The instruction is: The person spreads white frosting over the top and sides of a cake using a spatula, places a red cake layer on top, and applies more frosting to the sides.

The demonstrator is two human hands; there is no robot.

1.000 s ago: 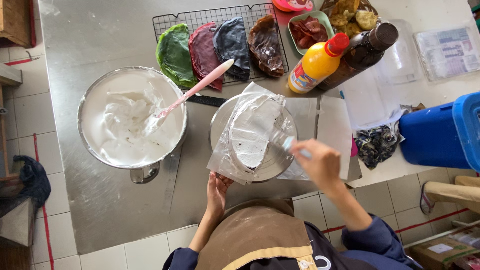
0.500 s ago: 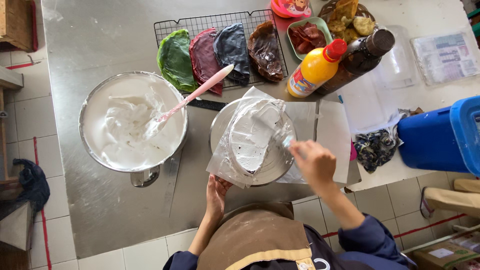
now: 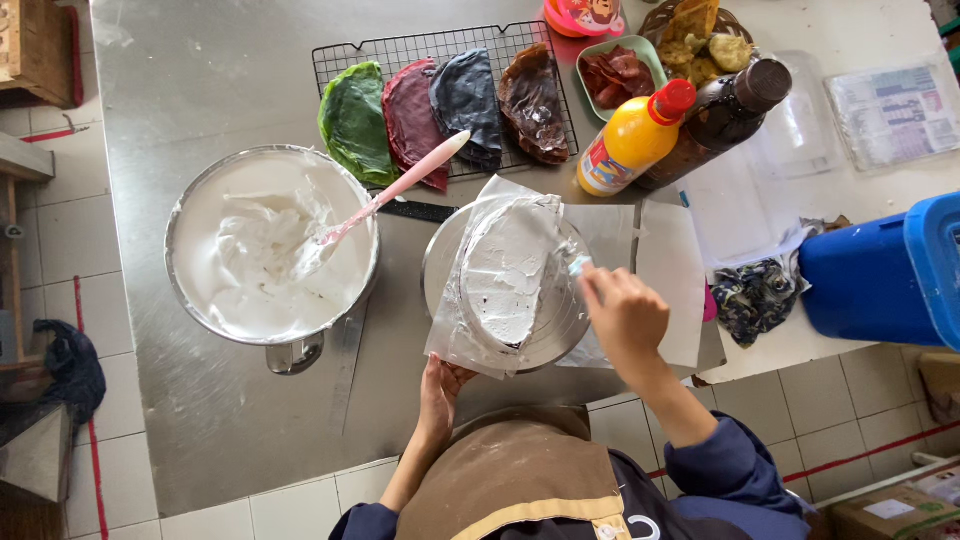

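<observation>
Two hands work at the turntable (image 3: 455, 300), a round metal disc on the steel table (image 3: 200, 90). On the turntable lies a sheet of paper (image 3: 470, 350), and on the paper a half-round crepe (image 3: 508, 275) coated in white cream. The crepe's long axis runs from the turntable's near edge to its far edge, tilted slightly right at the far end; its straight side faces right, its curved side left.

The right hand (image 3: 625, 315) is just right of the turntable, fingers closed around a spatula (image 3: 578, 265) whose tip meets the crepe's right edge. The left hand (image 3: 440, 385) is at the turntable's near edge, fingers pinched on the corner of the paper.

Left of the turntable stands a metal bowl (image 3: 190, 200) holding white cream, with a pink scraper (image 3: 400, 185) resting in it, handle pointing toward the rack (image 3: 440, 45). The rack, beyond the turntable, carries four folded crepes: green (image 3: 352, 120), red (image 3: 410, 115), dark blue (image 3: 465, 95) and brown (image 3: 532, 100). Right of the rack stand a yellow bottle (image 3: 630, 145) and a dark bottle (image 3: 720, 115). A blue bin (image 3: 870, 280) sits far right of the turntable.
</observation>
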